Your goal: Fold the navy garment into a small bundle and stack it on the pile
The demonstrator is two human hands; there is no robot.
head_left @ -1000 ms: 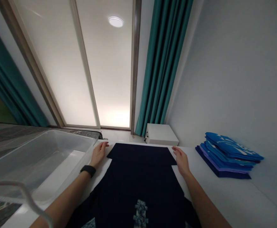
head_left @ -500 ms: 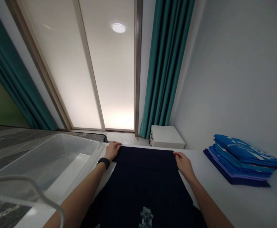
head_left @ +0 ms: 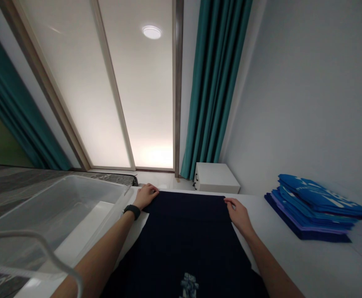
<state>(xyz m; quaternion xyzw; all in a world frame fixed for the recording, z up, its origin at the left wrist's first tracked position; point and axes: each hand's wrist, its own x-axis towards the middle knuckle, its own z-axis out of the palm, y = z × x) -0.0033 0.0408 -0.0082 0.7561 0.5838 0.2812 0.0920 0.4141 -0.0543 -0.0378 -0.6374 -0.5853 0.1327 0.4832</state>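
Note:
A dark navy garment [head_left: 183,236] with a pale print near its lower edge lies flat on the white table [head_left: 308,265]. My left hand [head_left: 145,195], with a black watch on the wrist, grips the garment's far left corner with curled fingers. At the far right corner, my right hand [head_left: 238,214] rests with its fingers closed on the cloth's edge. Both forearms run along the garment's sides.
A clear plastic bin [head_left: 53,215] stands to the left of the table. A stack of folded blue garments [head_left: 315,211] lies at the right, near the wall. A small white cabinet [head_left: 216,182] and teal curtains [head_left: 212,82] stand beyond the table. A white cable [head_left: 44,252] crosses the lower left.
The sleeves that stuck out at the far end are folded in, so the far edge is now straight. Both hands went from lying open beside the cloth to gripping its far corners.

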